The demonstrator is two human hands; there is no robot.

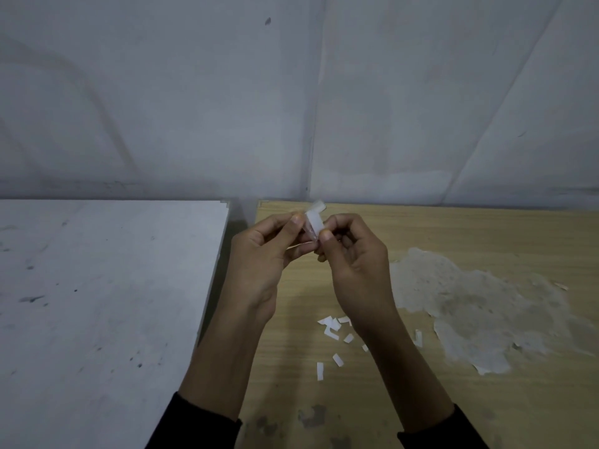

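Note:
A small white strip (314, 218) stands upright between both hands above the wooden table (470, 234). My left hand (262, 264) pinches the strip's left side with thumb and fingers. My right hand (353, 264) pinches its lower right edge, fingers curled. What lies behind the strip in the fingers is too small to tell. Several small white paper scraps (334, 332) lie scattered on the wood below my wrists.
A white, dirt-speckled table (97, 303) stands at the left, with a narrow gap between it and the wooden one. The wooden top has a large peeled patch (470, 303) at the right. A grey wall (291, 92) closes off the back.

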